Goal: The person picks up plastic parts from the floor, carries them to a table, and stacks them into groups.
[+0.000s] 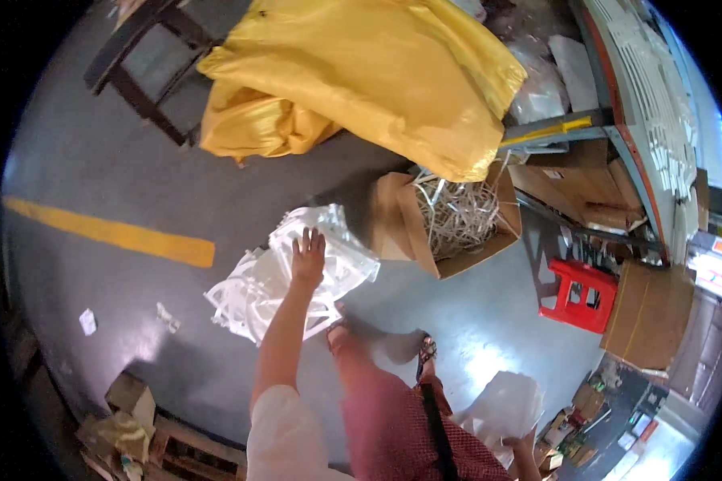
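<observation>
My left hand (309,258) reaches forward with fingers stretched out, over a clear plastic bag (349,255) on the grey floor. White frame-like pieces (249,297) show in and beside that bag; whether the palm presses on it, I cannot tell. Low on the right, my right hand (521,447) grips a whitish translucent plastic bag (501,409) by its lower part, next to my leg. Just beyond the left hand's bag stands an open cardboard box (427,228) filled with shredded paper strips (461,220).
A large yellow sack (353,72) lies ahead, partly over the box. On the right are a metal rack (618,120), a red plastic stool (578,295) and a closed carton (648,313). A dark wooden stool (148,88) stands far left; a wooden pallet (192,449) lies near left.
</observation>
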Action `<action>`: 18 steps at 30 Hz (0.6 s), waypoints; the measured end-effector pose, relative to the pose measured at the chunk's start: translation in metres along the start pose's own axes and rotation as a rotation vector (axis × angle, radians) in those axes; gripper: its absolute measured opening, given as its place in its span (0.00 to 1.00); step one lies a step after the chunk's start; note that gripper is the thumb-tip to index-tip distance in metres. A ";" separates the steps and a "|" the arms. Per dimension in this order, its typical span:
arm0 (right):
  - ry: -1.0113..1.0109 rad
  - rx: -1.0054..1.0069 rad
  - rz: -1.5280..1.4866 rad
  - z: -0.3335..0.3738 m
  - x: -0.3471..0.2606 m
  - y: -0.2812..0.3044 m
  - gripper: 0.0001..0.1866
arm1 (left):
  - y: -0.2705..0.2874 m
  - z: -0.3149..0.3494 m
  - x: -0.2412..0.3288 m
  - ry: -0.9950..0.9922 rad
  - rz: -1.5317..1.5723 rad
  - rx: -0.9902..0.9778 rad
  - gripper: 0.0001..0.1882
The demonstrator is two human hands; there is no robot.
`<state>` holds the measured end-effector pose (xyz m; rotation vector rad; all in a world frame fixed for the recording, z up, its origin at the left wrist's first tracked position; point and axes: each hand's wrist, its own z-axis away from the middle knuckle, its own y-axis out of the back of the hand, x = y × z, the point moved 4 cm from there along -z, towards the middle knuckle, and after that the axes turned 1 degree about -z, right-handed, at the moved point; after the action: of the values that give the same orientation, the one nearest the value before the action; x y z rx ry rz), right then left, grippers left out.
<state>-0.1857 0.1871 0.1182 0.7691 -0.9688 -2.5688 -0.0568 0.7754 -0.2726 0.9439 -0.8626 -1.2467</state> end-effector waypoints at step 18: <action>-0.025 0.080 -0.487 -0.059 0.109 0.109 0.57 | 0.034 0.076 0.047 -0.612 -0.207 -0.160 0.22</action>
<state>-0.2318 0.0288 0.1130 1.1156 -0.9962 -2.9646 -0.1081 0.7227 -0.2108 0.5293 -1.1326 -1.8011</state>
